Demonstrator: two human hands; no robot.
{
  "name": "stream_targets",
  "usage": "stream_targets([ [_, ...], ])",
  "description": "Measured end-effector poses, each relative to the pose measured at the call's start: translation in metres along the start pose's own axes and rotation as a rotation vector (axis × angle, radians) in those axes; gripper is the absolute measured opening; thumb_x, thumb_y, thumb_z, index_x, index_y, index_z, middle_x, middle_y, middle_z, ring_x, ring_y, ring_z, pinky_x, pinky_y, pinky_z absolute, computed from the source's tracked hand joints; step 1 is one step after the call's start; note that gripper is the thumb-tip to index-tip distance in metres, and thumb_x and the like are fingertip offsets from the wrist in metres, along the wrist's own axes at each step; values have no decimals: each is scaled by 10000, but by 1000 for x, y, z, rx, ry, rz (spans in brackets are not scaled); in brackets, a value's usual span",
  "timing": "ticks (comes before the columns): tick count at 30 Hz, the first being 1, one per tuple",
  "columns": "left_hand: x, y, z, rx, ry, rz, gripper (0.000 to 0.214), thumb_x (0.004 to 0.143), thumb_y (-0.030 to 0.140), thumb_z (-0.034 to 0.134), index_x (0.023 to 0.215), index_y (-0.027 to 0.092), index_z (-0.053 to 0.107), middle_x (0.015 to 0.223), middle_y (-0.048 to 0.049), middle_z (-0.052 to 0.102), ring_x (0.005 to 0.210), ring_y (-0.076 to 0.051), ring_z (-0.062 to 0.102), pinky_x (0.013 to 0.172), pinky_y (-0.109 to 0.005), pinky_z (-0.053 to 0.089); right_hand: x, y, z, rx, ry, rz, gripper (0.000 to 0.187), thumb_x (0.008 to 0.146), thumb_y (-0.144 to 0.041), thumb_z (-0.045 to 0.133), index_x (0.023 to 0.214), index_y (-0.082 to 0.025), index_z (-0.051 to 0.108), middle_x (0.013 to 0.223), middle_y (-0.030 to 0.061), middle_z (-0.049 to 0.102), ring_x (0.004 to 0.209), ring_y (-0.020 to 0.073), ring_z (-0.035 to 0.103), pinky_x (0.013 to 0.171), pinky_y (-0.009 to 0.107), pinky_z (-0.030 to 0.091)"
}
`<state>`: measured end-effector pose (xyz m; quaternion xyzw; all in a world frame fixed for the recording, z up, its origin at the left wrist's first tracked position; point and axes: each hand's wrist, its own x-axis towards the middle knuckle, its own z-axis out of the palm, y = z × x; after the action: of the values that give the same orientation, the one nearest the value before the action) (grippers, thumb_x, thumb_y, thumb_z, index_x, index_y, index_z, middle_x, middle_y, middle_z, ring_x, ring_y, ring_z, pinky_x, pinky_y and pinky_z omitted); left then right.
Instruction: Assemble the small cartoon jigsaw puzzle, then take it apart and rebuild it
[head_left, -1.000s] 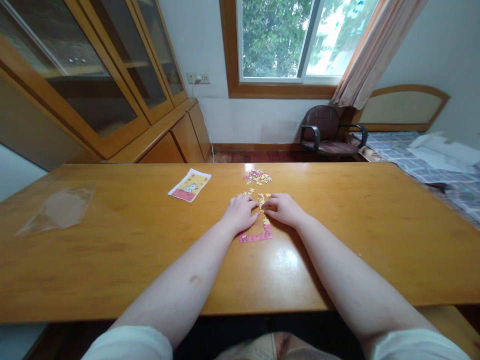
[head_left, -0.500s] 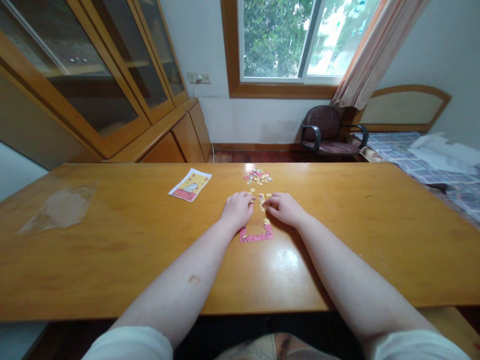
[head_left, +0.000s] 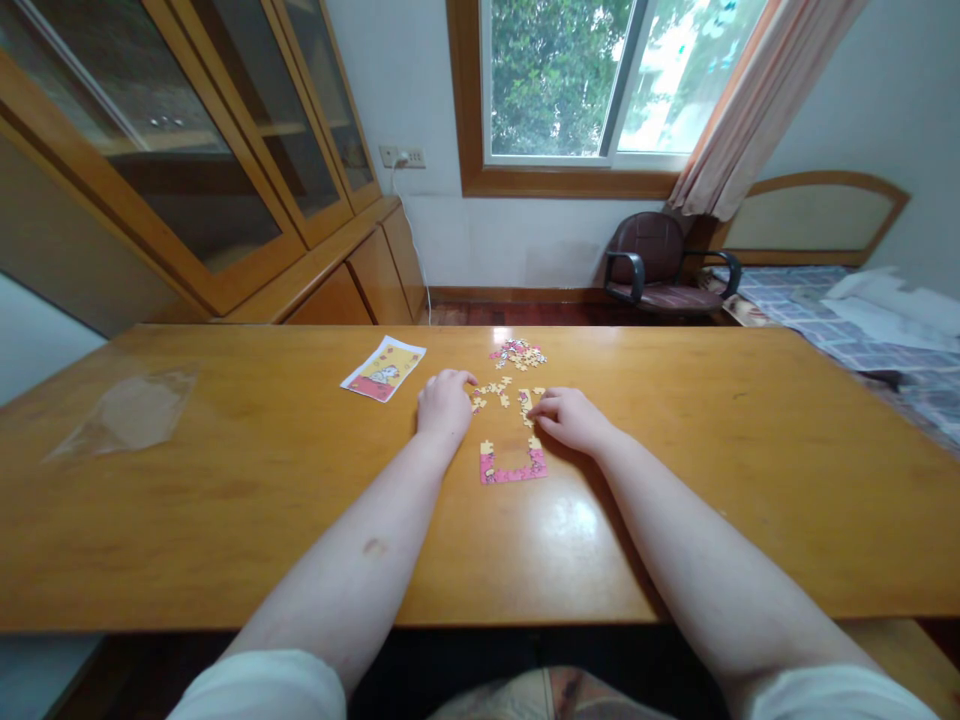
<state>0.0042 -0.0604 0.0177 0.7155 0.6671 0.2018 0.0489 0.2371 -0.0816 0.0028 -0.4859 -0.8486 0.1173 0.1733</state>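
Note:
My left hand (head_left: 445, 404) lies to the left of several loose yellow puzzle pieces (head_left: 497, 387), its fingers stretched toward the nearest ones and nothing visibly held. A vertical strip of joined puzzle pieces (head_left: 524, 402) is at the fingertips of my right hand (head_left: 568, 416), whose fingers are bent and pinched at the strip's right edge. Nearer to me, a U-shaped border (head_left: 514, 476) of pink pieces with yellow ends lies flat on the table. A small gap parts the strip from the border's right side.
A pile of loose pieces (head_left: 517, 352) sits at the table's far side. To the left lie a picture card (head_left: 383, 369) and a clear plastic bag (head_left: 127, 412) on the wooden table (head_left: 247, 480). Beyond stand a chair (head_left: 649, 255) and a glass-door cabinet (head_left: 300, 215).
My left hand has moved left, away from the middle, uncovering loose yellow pieces and the border's left side. My right hand stays at the strip.

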Motion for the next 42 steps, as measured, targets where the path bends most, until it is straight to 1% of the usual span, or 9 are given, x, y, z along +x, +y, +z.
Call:
stream_targets([
  [3, -1, 1, 2, 17, -25, 8, 326, 814, 104, 459, 979, 279, 680, 1080, -46, 651, 1001, -251, 566, 860, -381, 440, 1, -1, -2, -20, 55, 41, 238, 819, -182, 533, 920, -210, 748, 893, 43, 693, 821, 166, 617, 806, 264, 431],
  [8, 0, 0, 7, 49, -58, 38, 298, 866, 201, 453, 1059, 270, 669, 1121, -66, 639, 1028, -272, 559, 894, -417, 442, 1, 4, -5, -6, 208, 190, 231, 836, -174, 514, 929, -187, 725, 887, 45, 707, 847, 172, 624, 808, 264, 439],
  [14, -1, 5, 13, 32, -150, 156, 331, 876, 302, 470, 1161, 261, 634, 1267, -53, 590, 1131, -296, 511, 966, -460, 421, 0, 16, -8, 53, 331, 410, 261, 882, -219, 467, 994, -196, 701, 1041, 54, 702, 984, 189, 622, 880, 288, 442],
  [19, -4, 8, 14, 42, -212, 276, 394, 868, 335, 492, 1231, 216, 590, 1409, -48, 489, 1250, -292, 435, 1064, -466, 336, 0, 18, -13, 17, 242, 497, 296, 912, -236, 426, 1064, -196, 677, 1123, 65, 679, 1063, 210, 598, 907, 309, 433],
  [24, -5, 10, 12, 40, -255, 298, 425, 863, 327, 499, 1265, 200, 551, 1313, -68, 573, 1220, -273, 474, 1060, -445, 343, 0, 17, -13, -110, 104, 572, 330, 916, -195, 387, 1081, -195, 673, 1142, 97, 656, 1035, 223, 606, 895, 316, 422],
  [28, -5, 11, 12, 17, -239, 279, 386, 853, 295, 499, 1219, 201, 578, 1232, -69, 623, 1163, -272, 522, 1023, -437, 384, -1, 17, -13, -148, 26, 569, 335, 927, -217, 376, 1090, -219, 669, 1148, 99, 641, 1021, 230, 605, 876, 319, 416],
  [33, -3, 9, 13, -41, -161, 195, 356, 858, 221, 459, 1185, 197, 595, 1212, -65, 633, 1120, -249, 556, 997, -395, 420, -3, 15, -15, -156, 5, 536, 343, 928, -225, 380, 1119, -238, 665, 1160, 87, 626, 1009, 225, 602, 854, 307, 412],
  [37, -1, 7, 12, -101, -96, 110, 345, 857, 199, 446, 1166, 201, 601, 1215, -64, 627, 1126, -232, 555, 1014, -376, 412, -3, 15, -15, -154, -17, 474, 316, 917, -237, 422, 1066, -247, 701, 1116, 89, 635, 963, 216, 613, 823, 293, 415],
  [42, -1, 7, 9, -130, -76, 103, 324, 851, 184, 446, 1122, 204, 622, 1191, -64, 634, 1129, -224, 553, 1023, -377, 406, -4, 12, -18, -150, -10, 428, 250, 880, -249, 502, 981, -247, 730, 1041, 82, 653, 899, 207, 620, 774, 279, 428],
])
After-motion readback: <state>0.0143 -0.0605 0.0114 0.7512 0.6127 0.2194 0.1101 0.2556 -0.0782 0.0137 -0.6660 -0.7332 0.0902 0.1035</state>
